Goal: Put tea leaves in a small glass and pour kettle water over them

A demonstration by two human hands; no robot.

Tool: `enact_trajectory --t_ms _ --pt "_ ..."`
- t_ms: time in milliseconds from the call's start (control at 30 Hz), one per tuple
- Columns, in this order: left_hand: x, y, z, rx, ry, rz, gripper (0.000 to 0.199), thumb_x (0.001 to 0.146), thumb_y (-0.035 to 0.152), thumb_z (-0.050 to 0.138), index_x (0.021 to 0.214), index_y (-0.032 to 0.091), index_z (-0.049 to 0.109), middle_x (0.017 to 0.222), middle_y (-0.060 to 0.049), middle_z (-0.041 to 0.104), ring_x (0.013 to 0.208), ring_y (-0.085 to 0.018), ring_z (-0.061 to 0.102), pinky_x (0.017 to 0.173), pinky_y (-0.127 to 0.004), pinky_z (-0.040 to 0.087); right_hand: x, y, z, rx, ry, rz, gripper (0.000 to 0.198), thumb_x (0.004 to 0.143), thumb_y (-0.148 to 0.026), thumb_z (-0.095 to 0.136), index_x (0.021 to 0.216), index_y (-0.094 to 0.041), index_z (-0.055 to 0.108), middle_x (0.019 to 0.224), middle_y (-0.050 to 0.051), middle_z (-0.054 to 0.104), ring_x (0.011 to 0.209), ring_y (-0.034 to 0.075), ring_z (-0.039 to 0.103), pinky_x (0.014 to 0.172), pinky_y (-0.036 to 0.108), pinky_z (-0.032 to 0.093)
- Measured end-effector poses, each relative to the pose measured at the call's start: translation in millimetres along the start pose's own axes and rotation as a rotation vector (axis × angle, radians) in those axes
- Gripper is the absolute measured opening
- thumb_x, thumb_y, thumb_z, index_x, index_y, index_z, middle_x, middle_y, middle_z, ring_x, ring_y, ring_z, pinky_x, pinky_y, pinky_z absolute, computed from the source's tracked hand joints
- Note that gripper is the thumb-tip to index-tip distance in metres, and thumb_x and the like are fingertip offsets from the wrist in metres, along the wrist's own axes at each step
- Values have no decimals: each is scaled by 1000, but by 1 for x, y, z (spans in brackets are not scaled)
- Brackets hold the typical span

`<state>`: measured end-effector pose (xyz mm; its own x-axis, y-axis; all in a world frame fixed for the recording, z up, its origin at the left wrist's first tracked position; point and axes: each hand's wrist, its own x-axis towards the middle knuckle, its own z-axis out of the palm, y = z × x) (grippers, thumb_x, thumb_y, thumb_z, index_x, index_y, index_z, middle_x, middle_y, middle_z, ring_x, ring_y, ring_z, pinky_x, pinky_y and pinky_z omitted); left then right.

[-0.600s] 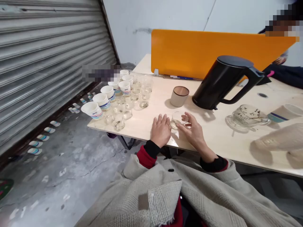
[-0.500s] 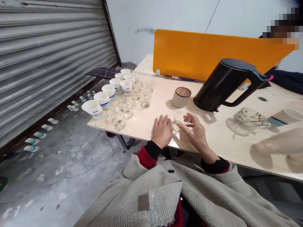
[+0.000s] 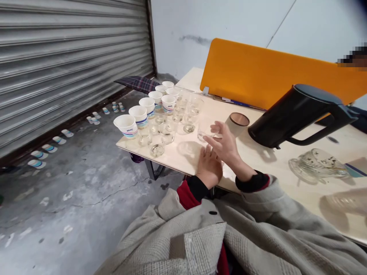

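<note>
My right hand (image 3: 225, 143) is closed around the side of a small clear cup (image 3: 203, 133), which it holds a little above the tabletop. The fingers cover part of this cup. Beneath that wrist, my left hand (image 3: 210, 168) lies flat near the table's front edge, fingers stretched out and nothing in them. To the left of both hands stand several clear cups (image 3: 168, 133), and behind them rows of white paper cups (image 3: 137, 115) with blue and pink bands. A pale canister with a brown wooden lid (image 3: 239, 119) is just behind my right hand, partly hidden by it.
A black electric kettle (image 3: 289, 118) stands right of the canister. Farther right are a ribbed glass cup on a saucer (image 3: 318, 164) and a clear bag-like wrapper (image 3: 348, 202). An orange divider (image 3: 266, 72) crosses the back. Small paper cups (image 3: 48, 148) line the floor by the shutter.
My right hand has lifted the clear cup off the table and carried it left, across my left hand. The left hand still rests flat. The view has turned slightly.
</note>
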<state>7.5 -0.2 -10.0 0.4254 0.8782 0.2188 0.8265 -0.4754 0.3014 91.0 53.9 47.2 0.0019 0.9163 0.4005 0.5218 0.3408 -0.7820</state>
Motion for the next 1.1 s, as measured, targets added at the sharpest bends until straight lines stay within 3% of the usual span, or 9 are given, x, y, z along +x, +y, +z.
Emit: enact_trajectory --t_ms 167,300,500,767,967,1100 --pt "4 0 -4 -80 1 6 57 105 23 41 159 7 47 160 -22 57 158 -34 43 134 -57 27 17 10 38 3 -181 69 83 78 -64 78 142 -19 50 128 18 68 126 34 65 92 49 65" --pt "3 -1 -7 -144 36 29 55 105 25 40 158 16 50 156 -17 63 155 -31 48 133 -53 29 22 13 54 -8 -198 72 80 77 -66 80 137 -22 52 122 14 68 122 33 66 94 50 64" --pt "-1 -3 -11 -141 65 71 64 98 25 53 161 18 47 163 -13 57 158 -31 44 134 -49 27 24 7 64 68 -208 121 74 75 -62 82 130 -24 51 124 13 64 125 32 65 93 47 64" --pt "-7 -5 -16 -128 80 86 64 100 25 48 164 21 42 164 -12 55 157 -31 45 133 -51 32 24 1 68 95 -200 75 59 75 -64 77 107 -25 47 114 10 63 115 28 66 97 48 62" --pt "-1 -4 -13 -130 74 88 66 98 23 51 164 22 42 163 -12 57 160 -32 41 132 -53 32 24 9 66 116 -193 109 78 70 -63 85 127 -24 50 131 16 65 125 33 66 102 55 61" --pt "0 -3 -9 -92 30 54 55 101 23 48 154 11 54 155 -21 61 155 -37 46 132 -60 32 29 24 51 78 -211 114 82 73 -53 84 140 -22 49 143 21 62 132 35 64 105 57 60"
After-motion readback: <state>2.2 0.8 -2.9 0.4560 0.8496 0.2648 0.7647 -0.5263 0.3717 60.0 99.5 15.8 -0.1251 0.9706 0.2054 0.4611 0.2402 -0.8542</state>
